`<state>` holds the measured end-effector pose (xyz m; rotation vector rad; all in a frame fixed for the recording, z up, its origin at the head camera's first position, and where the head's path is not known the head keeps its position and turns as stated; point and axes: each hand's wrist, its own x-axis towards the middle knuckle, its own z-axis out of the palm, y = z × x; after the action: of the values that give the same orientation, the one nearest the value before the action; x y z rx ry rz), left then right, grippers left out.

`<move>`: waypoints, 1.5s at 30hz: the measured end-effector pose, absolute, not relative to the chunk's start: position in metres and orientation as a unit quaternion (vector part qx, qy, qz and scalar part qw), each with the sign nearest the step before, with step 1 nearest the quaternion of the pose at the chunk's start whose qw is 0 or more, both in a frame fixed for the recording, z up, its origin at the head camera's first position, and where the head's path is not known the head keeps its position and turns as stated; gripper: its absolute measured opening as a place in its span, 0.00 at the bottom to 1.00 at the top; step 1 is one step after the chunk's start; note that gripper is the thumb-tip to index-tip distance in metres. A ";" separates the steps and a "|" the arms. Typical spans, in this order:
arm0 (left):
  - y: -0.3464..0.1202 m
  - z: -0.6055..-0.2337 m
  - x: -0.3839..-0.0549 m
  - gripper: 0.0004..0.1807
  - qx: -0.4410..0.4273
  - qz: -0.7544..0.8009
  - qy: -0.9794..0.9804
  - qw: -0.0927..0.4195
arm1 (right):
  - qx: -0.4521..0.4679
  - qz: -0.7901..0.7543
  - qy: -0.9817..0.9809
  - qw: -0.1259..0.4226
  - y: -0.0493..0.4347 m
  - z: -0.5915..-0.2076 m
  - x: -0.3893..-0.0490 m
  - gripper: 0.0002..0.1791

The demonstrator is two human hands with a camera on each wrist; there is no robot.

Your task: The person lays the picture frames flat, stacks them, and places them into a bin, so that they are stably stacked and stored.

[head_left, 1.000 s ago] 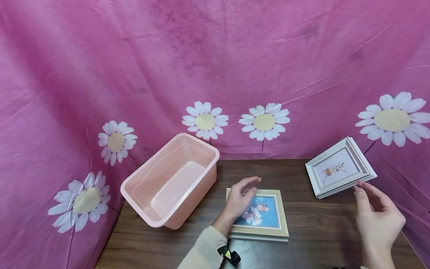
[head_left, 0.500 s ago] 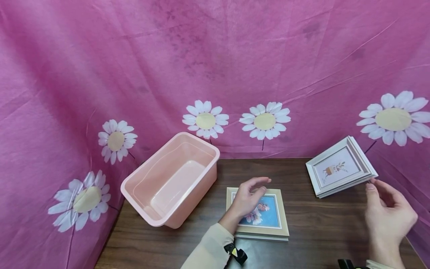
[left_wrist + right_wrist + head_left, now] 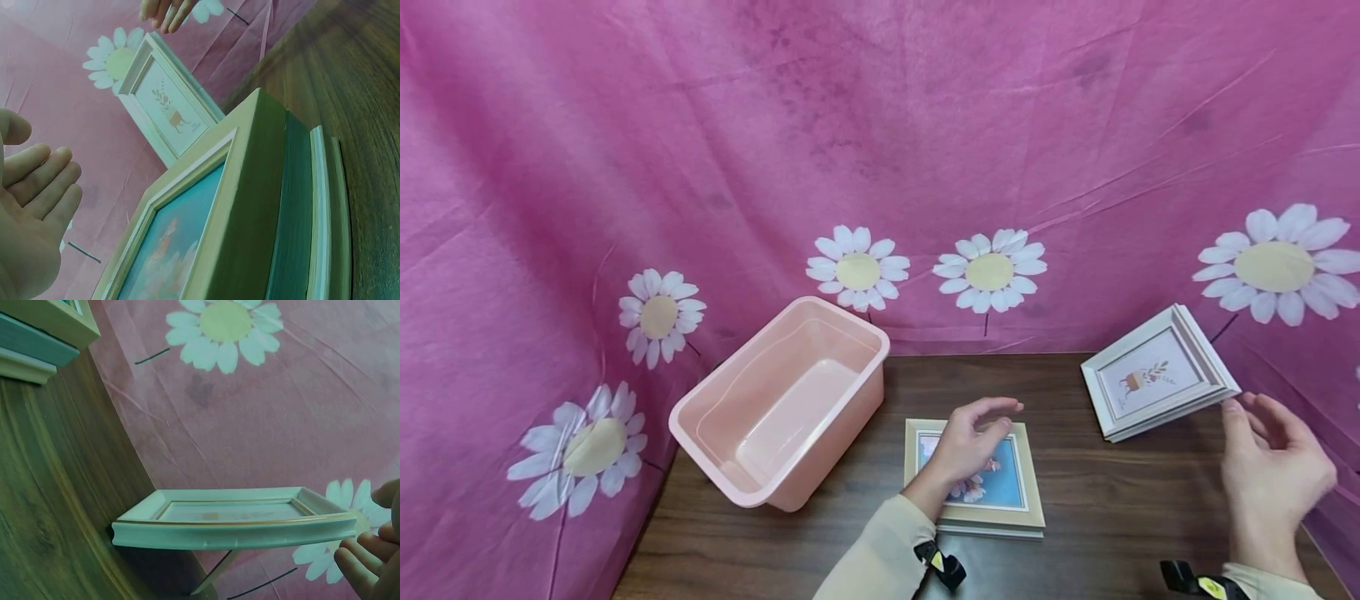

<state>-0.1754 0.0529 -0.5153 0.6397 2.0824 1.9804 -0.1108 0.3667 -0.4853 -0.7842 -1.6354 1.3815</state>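
Observation:
A white picture frame (image 3: 1161,375) with an animal-and-plant print stands tilted back at the right; a thin stand (image 3: 214,572) props it from behind in the right wrist view. Beside its near right corner is my right hand (image 3: 1277,475), thumb and fingers parted, fingertips right at the corner. Mid-table lies a stack of picture frames, topped by a cream one (image 3: 1004,485) with a blue flower picture; teal and white layers (image 3: 320,212) show beneath it. My left hand (image 3: 968,443) hovers over this stack, fingers extended and holding nothing, covering part of the picture.
A pink plastic basin (image 3: 841,446) stands angled on the left of the dark wood table (image 3: 1105,525). A pink cloth (image 3: 880,167) printed with daisies hangs behind the table and along both sides.
My left hand has slid rightward above the stack. My right hand has shifted right along the white frame's lower edge to its corner. The frames and the basin stay put.

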 end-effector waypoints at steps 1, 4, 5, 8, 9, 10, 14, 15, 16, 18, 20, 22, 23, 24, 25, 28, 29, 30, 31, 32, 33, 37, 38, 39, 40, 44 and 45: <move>0.054 -0.515 -0.175 0.18 0.215 0.668 0.705 0.099 | -0.315 0.551 -0.655 0.410 0.368 -0.485 -0.111 0.16; 0.057 -0.514 -0.174 0.18 0.213 0.672 0.701 0.103 | -0.327 0.545 -0.673 0.379 0.369 -0.482 -0.113 0.19; 0.057 -0.514 -0.174 0.18 0.214 0.673 0.701 0.103 | -0.332 0.545 -0.677 0.367 0.369 -0.481 -0.114 0.20; 0.059 -0.513 -0.173 0.18 0.219 0.669 0.702 0.103 | -0.347 0.534 -0.692 0.340 0.370 -0.480 -0.116 0.27; 0.060 -0.513 -0.173 0.18 0.223 0.667 0.704 0.101 | -0.352 0.529 -0.696 0.335 0.371 -0.480 -0.117 0.29; 0.061 -0.513 -0.173 0.18 0.224 0.664 0.706 0.101 | -0.356 0.526 -0.698 0.331 0.372 -0.480 -0.118 0.29; 0.063 -0.513 -0.173 0.18 0.226 0.658 0.711 0.103 | -0.372 0.509 -0.711 0.313 0.376 -0.481 -0.122 0.32; 0.064 -0.513 -0.173 0.17 0.225 0.658 0.711 0.103 | -0.375 0.506 -0.713 0.308 0.378 -0.481 -0.123 0.32; 0.064 -0.514 -0.174 0.17 0.223 0.658 0.712 0.105 | -0.378 0.505 -0.714 0.303 0.378 -0.481 -0.124 0.33; 0.064 -0.515 -0.174 0.17 0.224 0.657 0.712 0.102 | -0.388 0.502 -0.716 0.293 0.380 -0.483 -0.125 0.34; 0.064 -0.515 -0.174 0.17 0.226 0.657 0.712 0.101 | -0.396 0.500 -0.715 0.286 0.382 -0.484 -0.127 0.34; 0.064 -0.516 -0.175 0.17 0.227 0.658 0.711 0.100 | -0.401 0.500 -0.713 0.283 0.384 -0.486 -0.128 0.28; 0.064 -0.516 -0.175 0.17 0.228 0.659 0.710 0.100 | -0.403 0.505 -0.709 0.283 0.385 -0.487 -0.128 0.23; 0.064 -0.516 -0.175 0.17 0.228 0.659 0.710 0.099 | -0.404 0.511 -0.704 0.283 0.386 -0.488 -0.129 0.17; 0.064 -0.516 -0.175 0.17 0.227 0.660 0.709 0.099 | -0.404 0.516 -0.700 0.285 0.387 -0.488 -0.130 0.11; 0.063 -0.516 -0.176 0.17 0.225 0.661 0.709 0.097 | -0.401 0.541 -0.678 0.295 0.387 -0.490 -0.132 0.11; 0.063 -0.516 -0.176 0.17 0.225 0.662 0.709 0.096 | -0.398 0.548 -0.671 0.301 0.387 -0.490 -0.133 0.14; 0.062 -0.516 -0.176 0.17 0.225 0.662 0.709 0.096 | -0.396 0.553 -0.666 0.306 0.387 -0.491 -0.133 0.15; 0.062 -0.516 -0.176 0.17 0.225 0.662 0.708 0.095 | -0.394 0.557 -0.661 0.312 0.387 -0.491 -0.133 0.16; 0.062 -0.516 -0.176 0.17 0.225 0.662 0.708 0.095 | -0.391 0.561 -0.657 0.318 0.387 -0.491 -0.132 0.16; 0.062 -0.515 -0.176 0.17 0.224 0.663 0.708 0.096 | -0.389 0.561 -0.656 0.322 0.387 -0.491 -0.132 0.17; 0.060 -0.515 -0.176 0.17 0.220 0.666 0.706 0.098 | -0.383 0.564 -0.650 0.336 0.385 -0.488 -0.129 0.18; 0.060 -0.515 -0.176 0.17 0.219 0.667 0.706 0.100 | -0.381 0.565 -0.649 0.339 0.385 -0.487 -0.128 0.18; 0.060 -0.515 -0.176 0.17 0.219 0.667 0.705 0.099 | -0.379 0.566 -0.647 0.341 0.384 -0.485 -0.127 0.18; 0.059 -0.515 -0.176 0.18 0.218 0.668 0.704 0.101 | -0.377 0.569 -0.645 0.344 0.383 -0.483 -0.126 0.18; 0.058 -0.514 -0.178 0.18 0.220 0.666 0.706 0.097 | -0.370 0.579 -0.640 0.344 0.380 -0.476 -0.121 0.17; 0.057 -0.514 -0.179 0.17 0.222 0.664 0.708 0.094 | -0.370 0.579 -0.641 0.343 0.379 -0.474 -0.120 0.17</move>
<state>-0.1788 0.0573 -0.5142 0.6586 2.0995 1.9709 -0.1200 0.3791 -0.4738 -0.9612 -1.6651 1.5033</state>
